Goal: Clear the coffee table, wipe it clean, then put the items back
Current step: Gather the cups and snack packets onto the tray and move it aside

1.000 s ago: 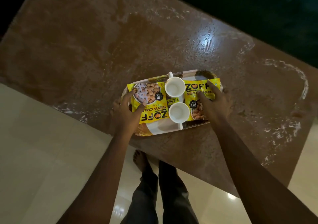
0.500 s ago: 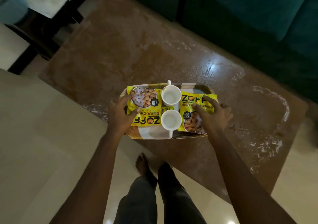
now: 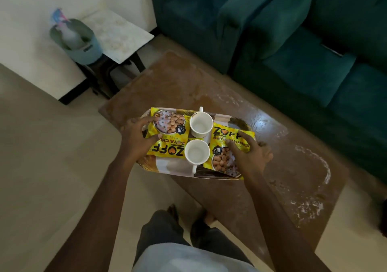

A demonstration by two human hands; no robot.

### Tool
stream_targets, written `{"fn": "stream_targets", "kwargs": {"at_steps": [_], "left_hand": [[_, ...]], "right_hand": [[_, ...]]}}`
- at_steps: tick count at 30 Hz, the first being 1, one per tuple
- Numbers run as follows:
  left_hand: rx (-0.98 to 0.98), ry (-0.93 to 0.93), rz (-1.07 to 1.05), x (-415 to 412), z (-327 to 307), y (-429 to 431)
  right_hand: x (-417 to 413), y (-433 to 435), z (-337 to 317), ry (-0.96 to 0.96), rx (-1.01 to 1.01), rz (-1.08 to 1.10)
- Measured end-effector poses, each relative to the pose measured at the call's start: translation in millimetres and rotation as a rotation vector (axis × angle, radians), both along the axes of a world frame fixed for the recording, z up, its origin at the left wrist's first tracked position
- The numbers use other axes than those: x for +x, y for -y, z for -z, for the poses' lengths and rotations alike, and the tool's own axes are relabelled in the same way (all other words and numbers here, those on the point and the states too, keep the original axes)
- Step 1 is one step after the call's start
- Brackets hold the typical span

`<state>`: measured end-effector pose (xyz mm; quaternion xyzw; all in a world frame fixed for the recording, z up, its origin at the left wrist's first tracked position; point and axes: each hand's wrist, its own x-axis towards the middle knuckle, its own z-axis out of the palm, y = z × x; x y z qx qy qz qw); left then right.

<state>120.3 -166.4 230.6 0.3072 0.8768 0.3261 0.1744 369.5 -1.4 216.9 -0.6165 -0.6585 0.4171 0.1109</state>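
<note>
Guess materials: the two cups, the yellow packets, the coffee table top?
Cups: likely glazed ceramic, maybe plastic; smooth plain white walls.
Yellow packets: glossy printed plastic film; crinkles, sheen.
Coffee table top: polished stone or laminate; mottled brown, mirror-like glare.

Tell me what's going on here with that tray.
A person grips a tray at both ends. The left hand pins the left packet and the right hand pins the right packet. The far cup and the near cup, both empty, stand between the packets. The tray overhangs the near edge of the table, which is smeared with white streaks. Whether the tray is lifted off the table is unclear.
</note>
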Motion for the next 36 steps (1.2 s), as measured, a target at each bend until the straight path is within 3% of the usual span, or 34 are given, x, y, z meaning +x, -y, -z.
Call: {"fn": "stream_targets", "kwargs": {"at_steps": [12,25,36], "left_hand": [[-0.007,-0.032,-0.028,-82,-45,57],[-0.012,-0.120,-0.015,-258,-65,137],[-0.069,-0.125,-0.084,-375,-54,146]], "right_hand": [[-86,35,-61,-0.011,0.116,-0.089],[-262,109,-71,-0.060,0.166,-0.080],[-389,103,-61,-0.068,0.113,-0.142]]}}
